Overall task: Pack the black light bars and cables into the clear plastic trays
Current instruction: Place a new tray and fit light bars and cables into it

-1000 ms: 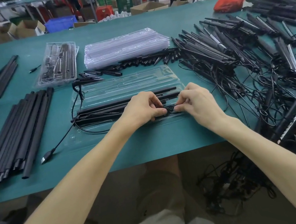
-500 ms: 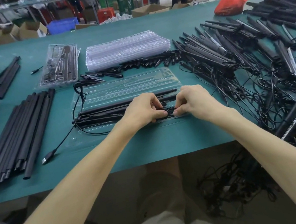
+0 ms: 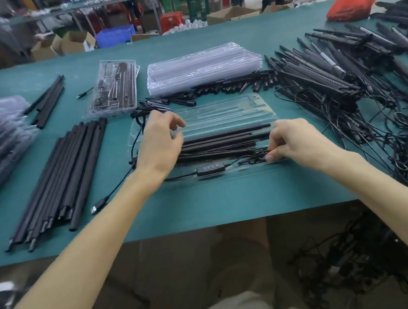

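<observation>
clear plastic tray (image 3: 218, 114) — open, lying flat at the centre of the teal table (image 3: 205, 202). long black light bars (image 3: 222, 140) — several, laid lengthwise in the tray's near half. black cable with inline controller (image 3: 210, 168) — in the tray's front channel, usb plug (image 3: 98, 206) out on the table at left. right hand (image 3: 291, 140) — thumb and fingers pinching the bundled cable at the tray's right end. left hand (image 3: 161, 142) — over the tray's left end, fingers loosely spread, grasping nothing; blurred, seemingly clear of the bars. stack of empty clear trays (image 3: 202, 66) behind.
</observation>
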Motion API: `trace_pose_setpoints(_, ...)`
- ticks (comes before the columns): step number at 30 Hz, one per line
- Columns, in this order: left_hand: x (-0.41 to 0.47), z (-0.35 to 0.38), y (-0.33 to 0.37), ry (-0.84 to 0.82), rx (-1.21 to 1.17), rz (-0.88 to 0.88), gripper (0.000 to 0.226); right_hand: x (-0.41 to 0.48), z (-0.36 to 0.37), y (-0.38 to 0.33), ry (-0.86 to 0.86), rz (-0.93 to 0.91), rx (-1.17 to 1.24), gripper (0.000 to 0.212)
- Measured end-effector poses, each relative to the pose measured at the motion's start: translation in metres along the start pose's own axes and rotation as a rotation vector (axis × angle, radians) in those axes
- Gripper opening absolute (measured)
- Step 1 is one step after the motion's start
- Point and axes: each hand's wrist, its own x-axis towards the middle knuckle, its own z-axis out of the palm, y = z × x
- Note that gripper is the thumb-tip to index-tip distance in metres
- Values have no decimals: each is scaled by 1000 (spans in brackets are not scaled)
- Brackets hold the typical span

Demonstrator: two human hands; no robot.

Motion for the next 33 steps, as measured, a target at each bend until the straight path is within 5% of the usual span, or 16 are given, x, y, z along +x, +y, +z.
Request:
trace_pose_setpoints(5, -3, -33, -45, 190, 319, -160, 34, 0, 2, 3, 17, -29, 15, 28)
trace_pose_setpoints(10, -13, -48, -70, -108, 356, -425, 54, 1, 2, 3, 28, -63, 13, 33)
trace_pose_setpoints(17, -16, -63, -69, -128, 281, -398, 11, 0, 2, 3, 22, -64, 11, 33)
trace_pose_setpoints(27, -17, -69, -80, -163, 240, -577, 20, 2, 3, 5, 29, -62, 13, 31)
trace_pose_setpoints(33, -13, -73, -86, -129, 432, -609, 53, 2, 4, 7, 41, -62, 24, 30)
